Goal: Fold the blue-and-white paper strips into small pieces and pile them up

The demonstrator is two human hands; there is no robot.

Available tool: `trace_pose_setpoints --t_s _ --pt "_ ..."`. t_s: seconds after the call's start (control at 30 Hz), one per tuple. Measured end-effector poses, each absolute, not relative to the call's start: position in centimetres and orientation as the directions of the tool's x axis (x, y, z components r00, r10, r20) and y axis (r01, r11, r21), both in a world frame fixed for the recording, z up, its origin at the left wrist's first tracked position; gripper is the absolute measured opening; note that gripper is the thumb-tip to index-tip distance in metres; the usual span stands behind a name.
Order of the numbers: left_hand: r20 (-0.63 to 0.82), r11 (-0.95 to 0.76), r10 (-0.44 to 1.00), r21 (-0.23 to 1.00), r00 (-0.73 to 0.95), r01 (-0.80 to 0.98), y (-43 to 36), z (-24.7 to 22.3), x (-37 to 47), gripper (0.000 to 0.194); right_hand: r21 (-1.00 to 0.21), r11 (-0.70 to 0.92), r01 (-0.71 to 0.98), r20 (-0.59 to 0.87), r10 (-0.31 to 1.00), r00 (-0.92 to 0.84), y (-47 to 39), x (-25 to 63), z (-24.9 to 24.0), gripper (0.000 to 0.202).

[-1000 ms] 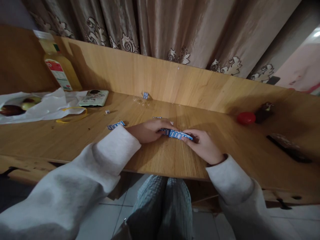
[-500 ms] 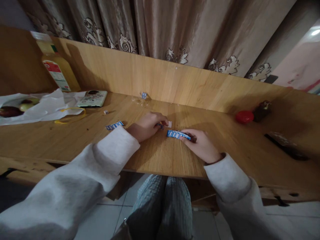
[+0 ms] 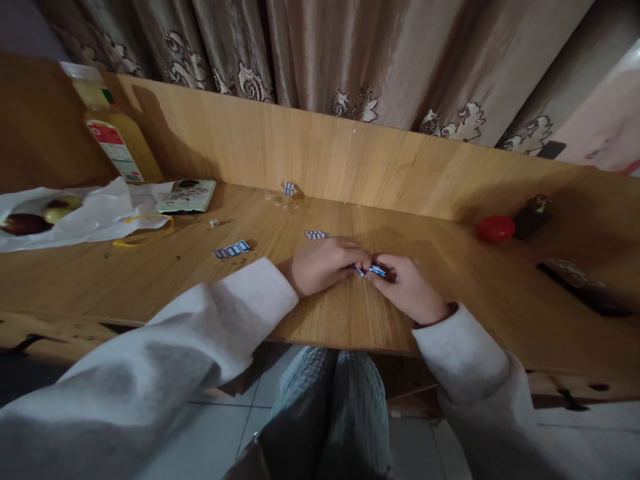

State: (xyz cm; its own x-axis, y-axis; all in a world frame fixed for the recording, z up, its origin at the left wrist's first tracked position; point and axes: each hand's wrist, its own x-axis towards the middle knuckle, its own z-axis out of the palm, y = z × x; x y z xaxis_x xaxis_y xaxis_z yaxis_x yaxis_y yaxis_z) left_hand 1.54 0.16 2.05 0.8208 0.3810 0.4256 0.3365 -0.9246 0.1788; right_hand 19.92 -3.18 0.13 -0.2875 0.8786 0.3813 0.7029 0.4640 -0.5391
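Observation:
My right hand [image 3: 407,287] is closed round a small blue-and-white strip of printed pieces [image 3: 377,270], just above the tabletop. Its fingers touch those of my left hand [image 3: 330,263], which pinches the end of a small blue-and-white piece [image 3: 359,271]; whether the two pieces are joined is hidden by the fingers. Just behind my left hand lies a short row of blue-and-white pieces [image 3: 316,235], partly covered by it. Another such row [image 3: 233,249] rests left of my left wrist. A small blue-and-white piece [image 3: 290,189] stands near the back board.
On the left are a tiny white cube [image 3: 214,223], a patterned case [image 3: 187,197], white paper [image 3: 100,217] with fruit, a yellow band [image 3: 143,233] and a bottle [image 3: 117,143]. A red round object [image 3: 495,229] and a dark flat object [image 3: 583,287] lie on the right.
My left hand has moved right and now meets my right hand at the strip. The row behind it has come into view. The pale square by its fingertips no longer shows.

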Motion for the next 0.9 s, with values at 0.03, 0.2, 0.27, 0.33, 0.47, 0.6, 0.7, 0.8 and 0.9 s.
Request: trace_pose_setpoints --t_s 0.03,0.2,0.27,0.33,0.47,0.6,0.7,0.8,0.9 --pt "0.432 -0.928 0.366 0.105 0.824 0.357 0.1 2.1 1.6 0.016 -0.534 0.459 0.71 0.382 0.88 -0.281 -3.1 19.9 0.0 0.008" --pt "0.522 -0.873 0.429 0.028 0.738 0.488 0.4 2.0 1.5 0.03 -0.571 0.467 0.676 0.403 0.876 -0.265 -2.9 20.1 -0.5 0.017" --pt "0.477 -0.856 0.496 0.126 0.725 0.502 0.9 1.7 1.5 0.025 -0.605 0.473 0.64 0.395 0.877 -0.275 -2.9 20.1 -0.6 0.022" --pt "0.41 -0.841 0.539 0.202 0.736 0.503 1.3 1.3 1.4 0.014 -0.647 0.466 0.604 0.364 0.884 -0.292 -3.0 20.1 -0.6 0.023" --pt "0.421 -0.841 0.539 0.226 0.73 0.491 1.5 1.0 1.5 0.01 -0.72 0.42 0.552 0.316 0.907 -0.278 -3.3 20.1 -0.4 0.029" --pt "0.426 -0.855 0.518 0.275 0.742 0.439 1.1 1.2 1.6 0.01 -0.704 0.439 0.558 0.357 0.898 -0.256 -3.3 20.2 -0.5 0.024" --pt "0.413 -0.825 0.56 0.36 0.718 0.436 0.8 1.3 1.7 0.011 -0.673 0.443 0.592 0.368 0.895 -0.251 -3.3 20.3 -0.4 0.019" --pt "0.389 -0.78 0.611 0.444 0.689 0.441 0.6 1.2 1.8 0.012 -0.661 0.451 0.599 0.366 0.891 -0.268 -3.4 20.3 -0.2 0.016" --pt "0.374 -0.764 0.619 0.491 0.691 0.42 0.6 1.2 1.7 0.011 -0.681 0.453 0.576 0.364 0.891 -0.271 -3.5 20.3 -0.2 0.016"
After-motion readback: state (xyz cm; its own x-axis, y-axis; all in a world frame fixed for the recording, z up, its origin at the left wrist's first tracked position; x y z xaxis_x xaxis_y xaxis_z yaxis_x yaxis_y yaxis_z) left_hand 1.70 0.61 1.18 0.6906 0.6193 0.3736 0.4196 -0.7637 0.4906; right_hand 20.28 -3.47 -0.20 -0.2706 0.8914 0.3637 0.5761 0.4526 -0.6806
